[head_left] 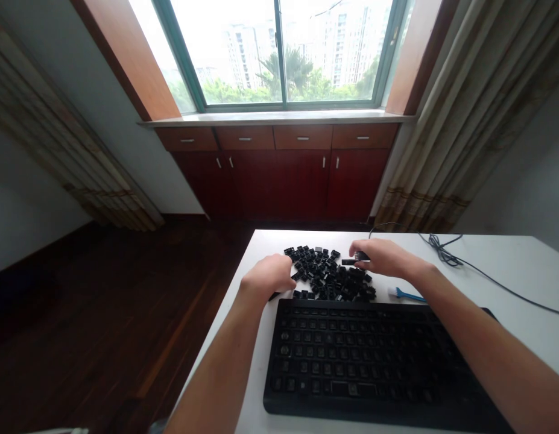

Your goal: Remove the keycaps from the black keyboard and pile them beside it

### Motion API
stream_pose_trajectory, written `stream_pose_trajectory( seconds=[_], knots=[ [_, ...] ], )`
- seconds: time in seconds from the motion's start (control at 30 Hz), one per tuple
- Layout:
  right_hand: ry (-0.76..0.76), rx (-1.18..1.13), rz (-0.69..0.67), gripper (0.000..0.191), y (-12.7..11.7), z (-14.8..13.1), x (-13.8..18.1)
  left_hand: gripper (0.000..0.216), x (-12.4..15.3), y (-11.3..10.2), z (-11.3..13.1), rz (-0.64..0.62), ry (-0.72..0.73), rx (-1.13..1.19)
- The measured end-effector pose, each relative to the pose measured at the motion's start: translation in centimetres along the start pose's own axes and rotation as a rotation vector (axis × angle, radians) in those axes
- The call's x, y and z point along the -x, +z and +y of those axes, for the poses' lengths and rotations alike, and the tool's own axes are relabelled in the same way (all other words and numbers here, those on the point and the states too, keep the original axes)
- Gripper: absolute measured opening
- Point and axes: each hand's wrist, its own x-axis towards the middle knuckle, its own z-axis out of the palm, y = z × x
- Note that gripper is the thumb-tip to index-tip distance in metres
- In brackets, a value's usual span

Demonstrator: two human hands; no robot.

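A heap of loose black keycaps (322, 271) lies on the white table behind a black keyboard (351, 361), whose key positions are bare of caps. My left hand (270, 274) rests at the heap's left edge, fingers curled down; a dark piece (274, 296) shows under it, and what the fingertips hold is hidden. At the heap's back right, my right hand (374, 255) has thumb and fingers closed around a small dark keycap (362, 255). A longer black keycap (348, 262) sticks out left of those fingers; whether they touch it I cannot tell.
A blue brush (408, 295) with white bristles lies behind the keyboard, partly under my right forearm. A coiled black cable (442, 250) runs along the right of the white table (500, 271). Beyond stand red-brown cabinets (279, 181) below a window.
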Motion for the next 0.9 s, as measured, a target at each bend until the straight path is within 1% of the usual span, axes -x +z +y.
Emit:
stream_pose_trajectory(
  seconds=[0.07, 0.13, 0.2, 0.27, 0.3, 0.37, 0.43, 0.47, 0.53, 0.63, 0.73, 0.9],
  knots=[
    [0.019, -0.015, 0.069, 0.021, 0.0, -0.5, 1.4, 0.016, 0.3, -0.3, 0.3, 0.034, 0.013, 0.011],
    [0.039, -0.029, 0.14, 0.021, 0.3, -1.3, 3.3, 0.018, 0.6, -0.8, 0.9, 0.102, 0.059, 0.036],
    [0.04, -0.051, 0.203, 0.02, 0.9, -2.4, 5.7, 0.021, 0.8, -1.3, 2.0, 0.175, 0.144, 0.084],
    [0.004, -0.133, 0.328, 0.02, 1.6, -3.4, 8.1, 0.026, 1.1, -1.5, 3.3, 0.191, 0.263, 0.158],
    [-0.009, -0.162, 0.38, 0.021, 2.0, -3.9, 9.3, 0.029, 1.3, -1.5, 3.9, 0.164, 0.338, 0.211],
    [-0.014, -0.207, 0.46, 0.021, 2.8, -4.6, 11.1, 0.039, 1.5, -1.3, 5.0, 0.06, 0.517, 0.366],
    [-0.018, -0.228, 0.523, 0.02, 3.4, -5.1, 12.4, 0.051, 1.6, -0.9, 5.9, -0.04, 0.644, 0.509],
    [-0.025, -0.235, 0.548, 0.019, 3.7, -5.2, 12.8, 0.053, 1.6, -0.6, 6.2, -0.068, 0.674, 0.558],
    [-0.043, -0.249, 0.578, 0.02, 4.1, -5.4, 13.2, 0.051, 1.5, -0.1, 6.8, -0.074, 0.698, 0.603],
    [-0.037, -0.267, 0.588, 0.026, 4.5, -5.5, 13.3, 0.035, 1.4, 0.2, 7.6, -0.045, 0.774, 0.618],
    [-0.028, -0.289, 0.597, 0.029, 4.8, -5.5, 13.3, 0.022, 1.6, 0.0, 8.2, -0.011, 0.843, 0.602],
    [-0.072, -0.34, 0.595, 0.024, 4.8, -5.6, 13.2, 0.018, 1.8, -0.4, 8.4, 0.009, 0.83, 0.599]
  ],
)
